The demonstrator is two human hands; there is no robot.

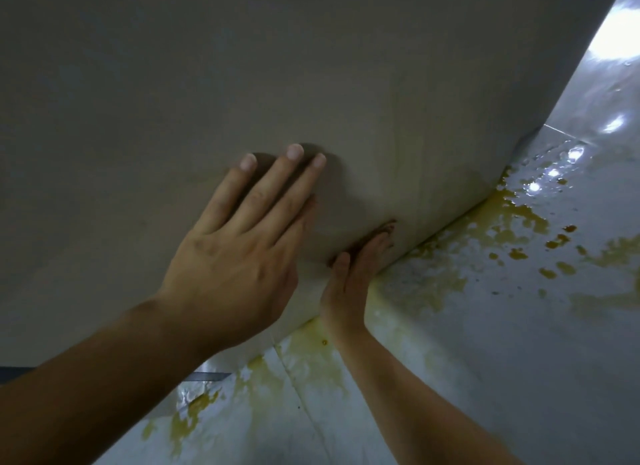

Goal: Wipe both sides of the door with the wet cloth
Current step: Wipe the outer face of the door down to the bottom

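Wet, yellow-stained floor tiles [485,326] are seen below the door [311,66], which is braced by the flat, outstretched left hand [235,257]. Low on the door, what seems the brown cloth [388,226] is pressed by the right hand [349,281], its fingers [375,245] straight. One face is judged mid-wipe; a sweep along the bottom edge is called for next

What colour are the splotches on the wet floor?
Yellowish-orange splotches on the glossy grey floor, seen in the head view.
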